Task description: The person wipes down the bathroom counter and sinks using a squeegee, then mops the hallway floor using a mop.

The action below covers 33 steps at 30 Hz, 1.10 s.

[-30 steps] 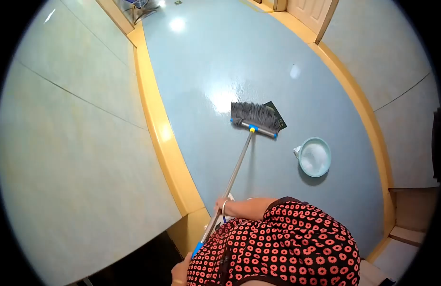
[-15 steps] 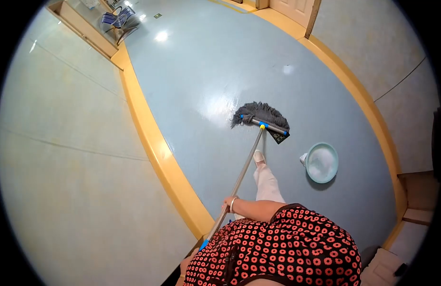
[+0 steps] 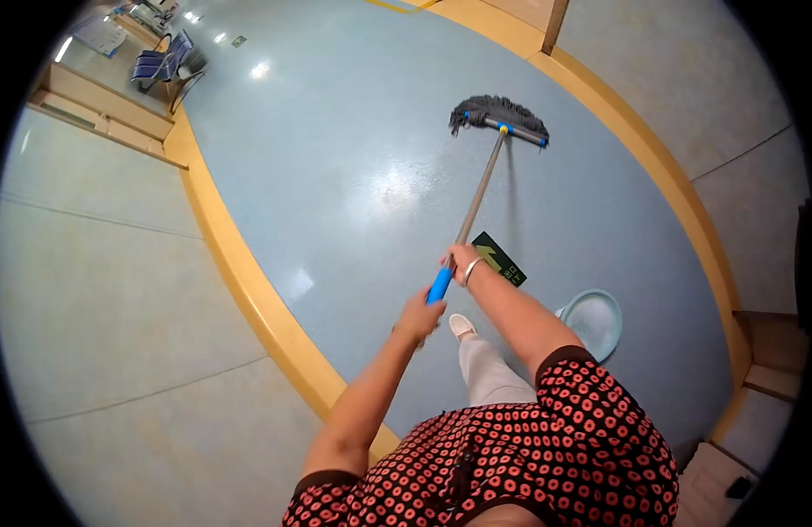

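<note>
A mop [image 3: 483, 189] with a metal pole and blue grip reaches forward from my body. Its wide grey string head [image 3: 502, 112] lies on the blue floor ahead of me, fixed to a bar with blue ends. My left hand [image 3: 419, 316] is wrapped round the blue grip at the pole's near end. Just above it, my right hand [image 3: 463, 261], with a silver bangle at the wrist, closes round the pole. Both arms are stretched forward.
A pale blue basin [image 3: 596, 323] stands on the floor [image 3: 335, 176] at my right, partly behind my arm. Beside the pole is a green floor sign [image 3: 496, 259] with an arrow. Yellow-edged walls run along both sides. Blue chairs [image 3: 164, 61] stand far left.
Both hands have pushed forward, away from my body, and the mop head has slid farther ahead. The floor sign it partly covered now shows more fully. My left hand has come fully into view.
</note>
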{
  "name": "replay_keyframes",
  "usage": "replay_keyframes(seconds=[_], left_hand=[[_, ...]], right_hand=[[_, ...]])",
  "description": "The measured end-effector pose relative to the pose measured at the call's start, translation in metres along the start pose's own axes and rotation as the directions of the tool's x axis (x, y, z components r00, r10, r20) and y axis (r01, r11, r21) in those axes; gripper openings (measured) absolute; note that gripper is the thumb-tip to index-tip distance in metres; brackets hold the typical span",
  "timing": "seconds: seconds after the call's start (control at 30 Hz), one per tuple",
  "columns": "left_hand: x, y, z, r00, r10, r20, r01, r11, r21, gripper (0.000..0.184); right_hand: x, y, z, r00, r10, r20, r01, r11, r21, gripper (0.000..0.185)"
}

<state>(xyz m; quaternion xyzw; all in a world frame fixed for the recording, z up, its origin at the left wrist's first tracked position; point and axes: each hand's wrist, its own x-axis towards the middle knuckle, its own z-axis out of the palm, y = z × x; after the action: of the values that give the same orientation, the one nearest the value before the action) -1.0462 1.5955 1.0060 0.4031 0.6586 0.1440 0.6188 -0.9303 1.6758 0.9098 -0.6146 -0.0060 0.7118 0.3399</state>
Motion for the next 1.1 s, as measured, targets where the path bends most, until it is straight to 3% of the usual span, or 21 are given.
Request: replay_keyframes(seconds=[0.03,0.13,0.2,0.3,0.37,0.43,0.5,0.57,0.63,0.7,0.73,0.77,0.8,0.83,0.87,0.93,1.0,1.1], left_hand=[[0.001,-0.007,0.034,0.999,-0.015,0.029,0.016,0.999,-0.037,0.027],[0.001,0.041,0.028,1.000,-0.016,-0.002,0.016,0.999,-0.046,0.026],[-0.018,0.111,0.033,1.000,-0.007,-0.011,0.008,0.997,0.078,0.027],[-0.085,0.247,0.064,0.998,-0.031,-0.054,0.031,1.000,-0.001,0.028],[-0.134,0.347,0.086,0.995,-0.055,-0.089,0.044,0.992,-0.116,0.028],[-0.178,0.422,0.103,0.994,-0.080,-0.074,0.069,0.987,-0.145,0.029],[-0.225,0.468,0.120,0.989,-0.094,-0.114,0.087,0.994,-0.063,0.033],[-0.257,0.466,0.127,0.987,-0.130,-0.094,0.137,0.988,0.072,0.038],[-0.287,0.446,0.132,0.990,-0.101,-0.102,0.121,0.969,0.217,0.041],[-0.318,0.427,0.138,0.988,-0.136,-0.071,0.148,0.967,0.207,0.041],[-0.334,0.425,0.139,0.986,-0.146,-0.078,0.159,0.965,0.210,0.040],[-0.350,0.421,0.140,0.984,-0.156,-0.085,0.170,0.962,0.212,0.039],[-0.367,0.407,0.141,0.971,-0.221,-0.093,0.234,0.960,0.155,0.038],[-0.385,0.392,0.143,0.953,-0.287,-0.096,0.296,0.950,0.098,0.038],[-0.404,0.387,0.147,0.942,-0.307,-0.132,0.321,0.942,0.100,0.035],[-0.444,0.383,0.149,0.931,-0.323,-0.171,0.346,0.929,0.130,0.033],[-0.465,0.402,0.148,0.932,-0.317,-0.175,0.345,0.925,0.160,0.034],[-0.469,0.433,0.153,0.908,-0.318,-0.274,0.354,0.930,0.094,0.034]], right_hand=[[0.000,0.017,-0.038,0.998,-0.030,0.050,0.028,0.999,0.034,0.005],[-0.039,-0.025,-0.017,0.983,-0.051,0.177,0.036,0.995,0.090,0.008],[-0.058,-0.089,-0.016,0.984,0.022,0.179,-0.027,0.999,0.028,0.014],[-0.122,-0.219,-0.023,0.984,0.059,0.170,-0.044,0.995,-0.086,0.026],[-0.171,-0.313,-0.029,0.987,0.098,0.125,-0.055,0.949,-0.309,0.026],[-0.208,-0.381,-0.040,0.984,0.135,0.113,-0.091,0.940,-0.328,0.025],[-0.226,-0.408,-0.055,0.980,0.171,0.100,-0.127,0.929,-0.348,0.023],[-0.221,-0.391,-0.077,0.972,0.235,-0.022,-0.235,0.954,-0.187,0.018],[-0.213,-0.352,-0.101,0.950,0.298,-0.096,-0.312,0.923,-0.223,0.019],[-0.254,-0.336,-0.113,0.919,0.306,-0.250,-0.385,0.834,-0.395,0.021],[-0.228,-0.285,-0.139,0.909,0.294,-0.295,-0.406,0.786,-0.467,0.020],[-0.244,-0.273,-0.150,0.929,0.354,0.112,-0.101,0.532,-0.841,0.023],[-0.235,-0.223,-0.164,0.890,0.394,-0.231,-0.457,0.764,-0.456,0.025],[-0.288,-0.247,-0.152,0.892,0.451,-0.038,-0.397,0.738,-0.546,0.025],[-0.311,-0.244,-0.155,0.876,0.482,-0.012,-0.382,0.679,-0.627,0.020],[-0.329,-0.201,-0.162,0.720,0.691,-0.063,-0.671,0.670,-0.319,0.018],[-0.348,-0.205,-0.159,0.577,0.814,0.061,-0.714,0.540,-0.446,0.020],[-0.359,-0.224,-0.151,0.566,0.814,0.132,-0.637,0.533,-0.558,0.023]])
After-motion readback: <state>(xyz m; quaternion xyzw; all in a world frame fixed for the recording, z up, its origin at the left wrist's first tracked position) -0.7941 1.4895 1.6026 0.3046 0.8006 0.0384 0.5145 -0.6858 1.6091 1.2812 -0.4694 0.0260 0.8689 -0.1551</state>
